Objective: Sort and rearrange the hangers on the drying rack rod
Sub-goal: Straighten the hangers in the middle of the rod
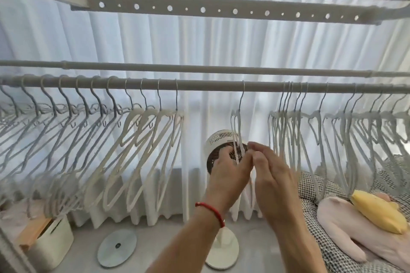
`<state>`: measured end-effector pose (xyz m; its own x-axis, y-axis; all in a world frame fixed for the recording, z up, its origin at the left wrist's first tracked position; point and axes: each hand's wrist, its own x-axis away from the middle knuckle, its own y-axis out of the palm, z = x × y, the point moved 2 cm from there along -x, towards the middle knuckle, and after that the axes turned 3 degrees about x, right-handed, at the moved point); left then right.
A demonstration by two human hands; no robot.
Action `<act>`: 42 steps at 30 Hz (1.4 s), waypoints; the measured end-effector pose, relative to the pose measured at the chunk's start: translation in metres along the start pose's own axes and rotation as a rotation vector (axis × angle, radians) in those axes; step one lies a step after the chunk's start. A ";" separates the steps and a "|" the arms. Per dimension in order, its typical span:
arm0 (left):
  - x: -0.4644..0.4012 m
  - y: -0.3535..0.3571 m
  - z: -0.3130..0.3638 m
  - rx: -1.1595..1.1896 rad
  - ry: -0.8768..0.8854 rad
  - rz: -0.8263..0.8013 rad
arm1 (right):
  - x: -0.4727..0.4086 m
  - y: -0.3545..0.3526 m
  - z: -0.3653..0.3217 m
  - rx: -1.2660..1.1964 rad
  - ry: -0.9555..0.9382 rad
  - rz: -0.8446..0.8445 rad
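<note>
1. White curtains point(199, 46) are seen behind a drying rack; a fan point(218, 139) stands on the floor below.
2. One lone hanger point(237, 122) is hung on the rod point(210, 84), in the gap between the left group point(88, 131) and right group point(332, 131), probably isolated for re-sorting.
3. Its lower frame is pinched by the left hand point(228, 168) and the right hand point(273, 175); both grips are narrow, closed on the hanger.
4. The hanger's hook and shoulders are found directly above the grips.
</note>
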<state>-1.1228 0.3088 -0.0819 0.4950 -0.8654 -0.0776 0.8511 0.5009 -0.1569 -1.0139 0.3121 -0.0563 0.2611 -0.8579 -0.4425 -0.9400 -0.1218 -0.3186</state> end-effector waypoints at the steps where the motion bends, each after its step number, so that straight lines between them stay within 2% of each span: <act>1: -0.005 0.008 -0.005 0.035 -0.061 -0.028 | 0.000 -0.003 0.003 -0.023 0.016 -0.016; 4: -0.012 0.020 -0.014 0.071 -0.199 -0.044 | -0.004 -0.008 0.016 -0.014 0.042 -0.001; 6: -0.014 0.025 -0.016 0.091 -0.230 -0.049 | -0.008 -0.008 0.022 -0.012 0.046 -0.005; 11: -0.013 0.025 -0.023 0.301 -0.223 0.011 | -0.016 0.001 0.024 -0.018 0.045 -0.112; 16: -0.011 0.007 -0.033 0.415 -0.196 0.062 | -0.020 0.019 0.029 -0.127 0.125 -0.217; 25: -0.011 -0.034 -0.045 0.428 -0.231 0.222 | -0.013 0.053 0.027 -0.156 0.166 -0.285; 42: -0.004 -0.055 -0.049 0.378 -0.199 0.219 | -0.006 0.074 0.031 -0.145 0.211 -0.297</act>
<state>-1.1804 0.2846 -0.1216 0.6623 -0.7384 0.1273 0.7086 0.6724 0.2139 -1.0780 0.3241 -0.1029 0.4899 -0.8567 -0.1615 -0.8554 -0.4367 -0.2786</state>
